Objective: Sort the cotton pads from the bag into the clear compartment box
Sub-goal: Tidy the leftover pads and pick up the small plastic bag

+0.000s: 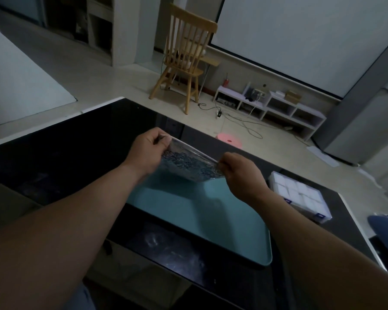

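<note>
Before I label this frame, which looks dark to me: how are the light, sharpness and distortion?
Head view: dim throughout; the bag, held by the left hand and right hand, looks soft; shadows cross the tray; the glossy table shows faint reflections; straight edges bend.

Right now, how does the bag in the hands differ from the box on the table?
The bag is held in the air, tilted, by the left hand and right hand; the box lies flat on the table. The bag shows a blue pattern; the box shows white squares in compartments. Both look see-through.
</note>
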Available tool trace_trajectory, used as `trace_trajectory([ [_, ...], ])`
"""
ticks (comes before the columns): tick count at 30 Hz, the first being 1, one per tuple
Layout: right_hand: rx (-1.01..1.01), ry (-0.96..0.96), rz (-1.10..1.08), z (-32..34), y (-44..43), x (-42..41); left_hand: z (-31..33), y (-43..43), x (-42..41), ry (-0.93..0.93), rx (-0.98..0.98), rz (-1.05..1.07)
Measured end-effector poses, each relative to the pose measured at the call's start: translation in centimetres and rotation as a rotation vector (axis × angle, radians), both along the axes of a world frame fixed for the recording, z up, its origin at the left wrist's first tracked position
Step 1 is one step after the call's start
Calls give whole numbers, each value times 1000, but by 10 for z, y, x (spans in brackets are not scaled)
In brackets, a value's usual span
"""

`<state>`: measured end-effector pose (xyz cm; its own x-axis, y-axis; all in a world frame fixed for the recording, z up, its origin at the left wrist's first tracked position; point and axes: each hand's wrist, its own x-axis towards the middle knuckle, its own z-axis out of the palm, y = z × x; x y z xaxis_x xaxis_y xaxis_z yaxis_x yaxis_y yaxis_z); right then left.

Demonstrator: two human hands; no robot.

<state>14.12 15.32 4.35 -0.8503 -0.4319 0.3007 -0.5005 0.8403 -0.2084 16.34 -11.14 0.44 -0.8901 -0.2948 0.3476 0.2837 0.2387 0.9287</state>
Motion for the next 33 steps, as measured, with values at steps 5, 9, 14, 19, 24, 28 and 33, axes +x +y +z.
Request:
trace_trajectory([
  [5, 28, 18, -30, -4, 11, -1, -6, -5, -3, -18, -13, 22],
  [9, 38, 28, -59, -6, 19, -3, -9, -7, -5, -28, 38, 25],
  [14, 7, 52, -77, -3, 16, -1, -3, -7, 0, -63, 56, -3],
  [19, 105, 58, 21, -25, 13, 28, 16, -17, 8, 13, -466, 300],
  [24, 301, -38, 67, -51, 2, 43, -16, 22, 3, -248, -1130, -117],
  [28, 112, 39, -18, -52, -27, 27, -47, 19, -8, -496, -1122, -198],
  [33, 228, -221, -45, -73, -59, -7, -52, 19, -10, -550, -1094, -202],
])
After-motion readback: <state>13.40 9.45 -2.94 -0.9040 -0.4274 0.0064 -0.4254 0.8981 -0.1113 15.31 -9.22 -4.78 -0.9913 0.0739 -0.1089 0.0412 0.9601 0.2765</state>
